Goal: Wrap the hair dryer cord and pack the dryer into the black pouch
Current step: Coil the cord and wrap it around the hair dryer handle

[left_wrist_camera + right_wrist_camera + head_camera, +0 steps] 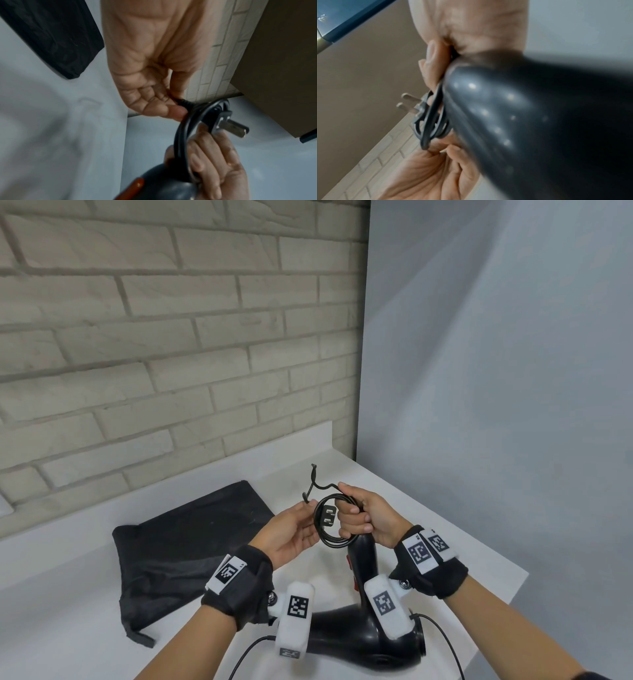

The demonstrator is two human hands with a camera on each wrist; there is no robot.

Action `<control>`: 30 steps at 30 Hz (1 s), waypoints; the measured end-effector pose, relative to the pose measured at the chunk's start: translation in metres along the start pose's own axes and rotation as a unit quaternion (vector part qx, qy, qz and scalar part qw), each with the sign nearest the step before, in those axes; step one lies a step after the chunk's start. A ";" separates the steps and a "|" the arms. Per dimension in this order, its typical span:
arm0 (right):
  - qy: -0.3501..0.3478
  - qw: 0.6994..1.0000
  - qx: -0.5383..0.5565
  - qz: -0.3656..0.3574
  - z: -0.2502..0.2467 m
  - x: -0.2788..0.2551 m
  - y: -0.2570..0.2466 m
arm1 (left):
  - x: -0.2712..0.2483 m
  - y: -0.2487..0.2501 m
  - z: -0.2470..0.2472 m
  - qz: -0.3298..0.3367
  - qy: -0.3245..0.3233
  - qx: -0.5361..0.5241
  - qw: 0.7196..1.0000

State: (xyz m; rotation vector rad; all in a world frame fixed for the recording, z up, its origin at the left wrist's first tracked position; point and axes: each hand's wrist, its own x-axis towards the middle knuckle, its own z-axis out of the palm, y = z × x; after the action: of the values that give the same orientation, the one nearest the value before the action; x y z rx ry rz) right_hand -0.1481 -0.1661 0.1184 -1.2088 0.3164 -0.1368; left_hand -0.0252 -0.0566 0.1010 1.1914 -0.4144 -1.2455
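the right hand [368,518] grips the coiled cord [327,537] against the handle end of the black hair dryer [363,635], which rests on the white counter [445,529]. the left hand [291,530] pinches a thin tie [310,487] beside the coil. the black pouch [185,542] lies flat left of the dryer. if the right grip loosens, the loops may spring open — the plug [224,125] sticks out and could catch on the pouch.

2 hands [291,529] [368,517], 1 dryer [356,642], 1 pouch [178,542], 1 cord coil [325,529], approx. 3 loops.
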 end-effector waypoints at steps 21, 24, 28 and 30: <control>0.080 0.996 0.004 -0.035 -0.007 0.016 -0.003 | -0.019 0.013 0.025 0.010 -0.053 0.147 0.988; 0.080 0.996 -0.002 -0.035 -0.007 0.021 -0.003 | -0.021 0.017 0.022 -0.005 -0.025 0.183 0.983; 0.117 0.992 0.025 -0.046 -0.015 0.024 -0.003 | -0.032 0.019 0.011 -0.002 -0.011 0.265 0.964; 0.126 0.990 0.031 -0.055 -0.019 0.023 -0.004 | -0.037 0.023 -0.006 0.043 0.013 0.284 0.958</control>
State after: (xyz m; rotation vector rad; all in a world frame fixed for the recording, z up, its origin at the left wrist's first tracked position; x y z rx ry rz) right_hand -0.1322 -0.1906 0.1122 -1.1477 0.4631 -0.3941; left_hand -0.0216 -0.0241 0.1305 1.6508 -0.8344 -1.0623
